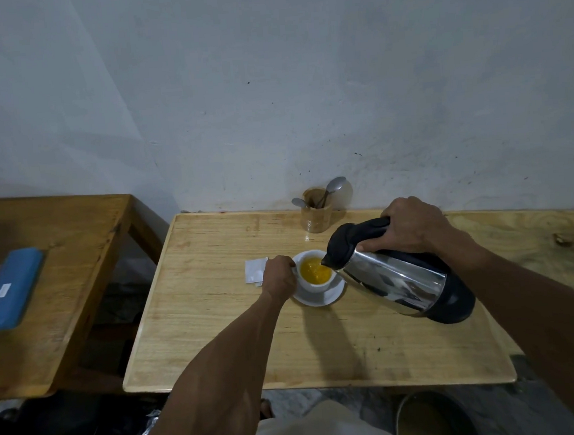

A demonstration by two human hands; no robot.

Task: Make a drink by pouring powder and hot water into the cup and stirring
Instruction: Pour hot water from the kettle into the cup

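Pale wooden counter [218,325] — set against a white wall, carrying all items below.

White ceramic cup [313,282] on a white round saucer [333,294], near the middle of the counter; holds yellow-orange liquid [315,271].

Stainless-steel electric kettle with black lid, handle and base [400,277], tilted steeply to the left, spout directly over the cup's right rim. Whether a stream is falling cannot be told.

Right hand [411,226]: grip wrapped tight around the kettle's black top handle, holding it clear of the counter.

Left hand [278,278]: grip curled closed at the cup's left side, where the handle would be; the handle itself is hidden by the fingers.

Torn white paper sachet [255,269], flat on the counter, just left of the left hand.

Round wooden holder [316,215] by the wall, behind the cup — contains two metal spoons [336,184], bowls up.

Second wooden counter [76,268], at left, bearing a blue oblong case [9,287].
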